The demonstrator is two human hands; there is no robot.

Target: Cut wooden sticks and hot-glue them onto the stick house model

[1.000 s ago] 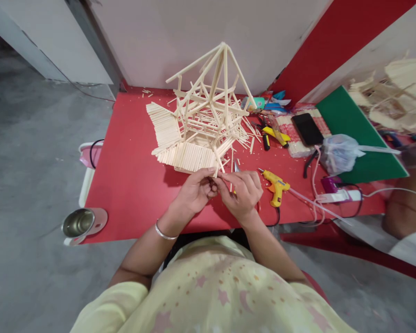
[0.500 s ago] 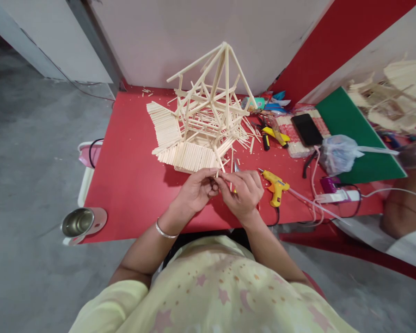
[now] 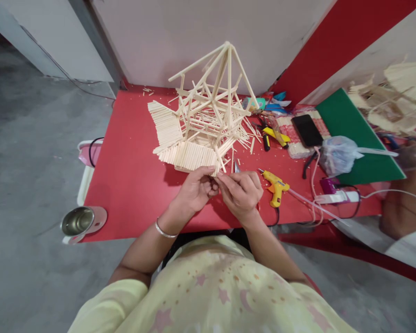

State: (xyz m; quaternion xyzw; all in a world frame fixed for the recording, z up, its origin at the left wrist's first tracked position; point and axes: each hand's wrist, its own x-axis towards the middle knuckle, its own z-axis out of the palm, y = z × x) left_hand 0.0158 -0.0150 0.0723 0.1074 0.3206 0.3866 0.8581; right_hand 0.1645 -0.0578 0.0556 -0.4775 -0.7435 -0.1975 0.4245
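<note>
Framework of pale wooden sticks [image 3: 213, 99] is standing on the red counter [image 3: 125, 185], in front of the person, with its ribs meeting at a peak and slatted panels [image 3: 196, 156] spreading out around its lower part. Both hands are working at its near side. The left hand [image 3: 197, 187], with a bangle [image 3: 164, 230] circling its wrist, is pressing thumb and finger together by the near edge of the panels. The right hand [image 3: 242, 192] is meeting it there, its grip pinched closed and its other fingers curling inward. Whatever the fingertips are pinching is too small to make out.

Loose sticks [image 3: 249, 138] are lying to the right of the framework. Beyond them, a yellow-and-black tool [image 3: 276, 135] is resting near a black phone [image 3: 307, 130], which is lying on bundled sticks [image 3: 296, 150]. A yellow glue gun [image 3: 276, 185] is lying to the right of the right hand, with a clear glue stick [image 3: 312, 202] trailing from its back. Farther right, a knotted plastic bag [image 3: 339, 155] is resting against a green board [image 3: 357, 143]. A metal cup [image 3: 79, 222] is sitting at the near left corner. At the right edge, another person's arm [image 3: 404, 199] is showing.
</note>
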